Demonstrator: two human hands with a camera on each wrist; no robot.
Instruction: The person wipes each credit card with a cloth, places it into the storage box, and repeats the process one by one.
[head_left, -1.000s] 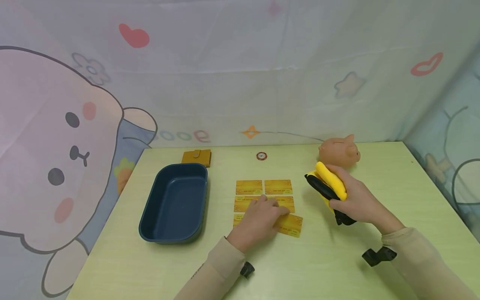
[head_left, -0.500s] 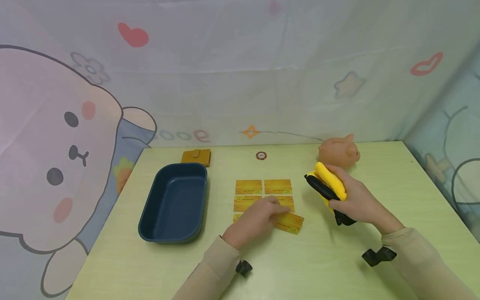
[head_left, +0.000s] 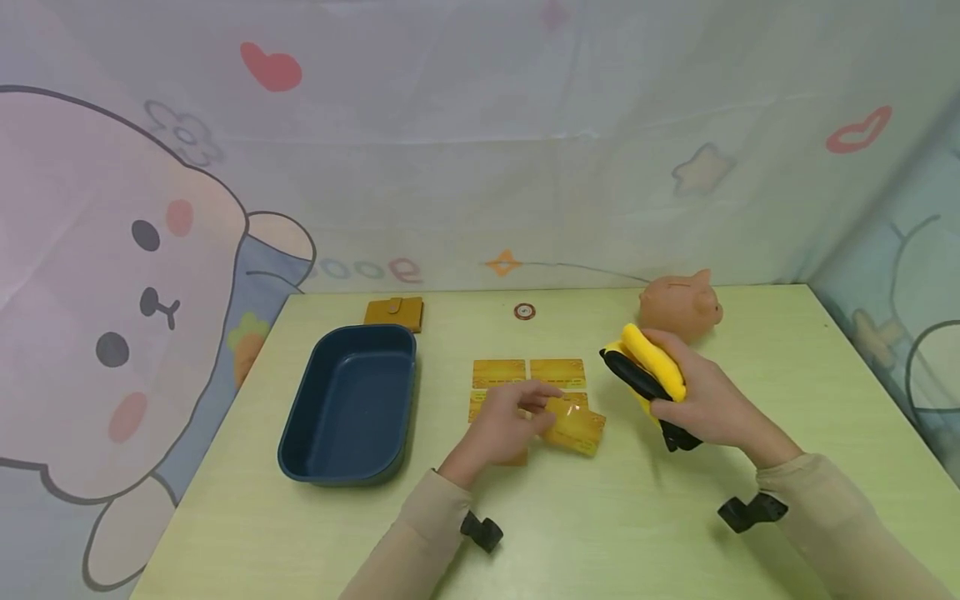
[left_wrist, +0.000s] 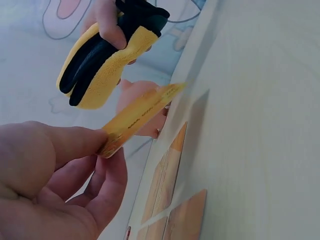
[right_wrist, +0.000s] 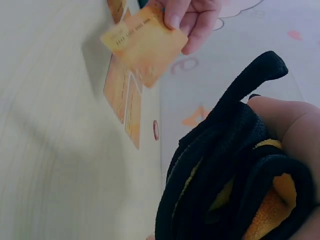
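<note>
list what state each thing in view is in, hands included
Left hand: pinching a card
Pinched gold card: held up, tilted
Right hand: gripping a fabric bundle
Yellow-and-black fabric bundle: folded, off the table
Other gold cards: lying flat
Blue bin: upright, open-topped
Wallet: closed, lying flat
Piggy bank: standing upright
Round chip: lying flat

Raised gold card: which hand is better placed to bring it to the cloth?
Left, likely: the left hand pinches the card above the table, while the right hand is occupied gripping the yellow-and-black cloth.
</note>
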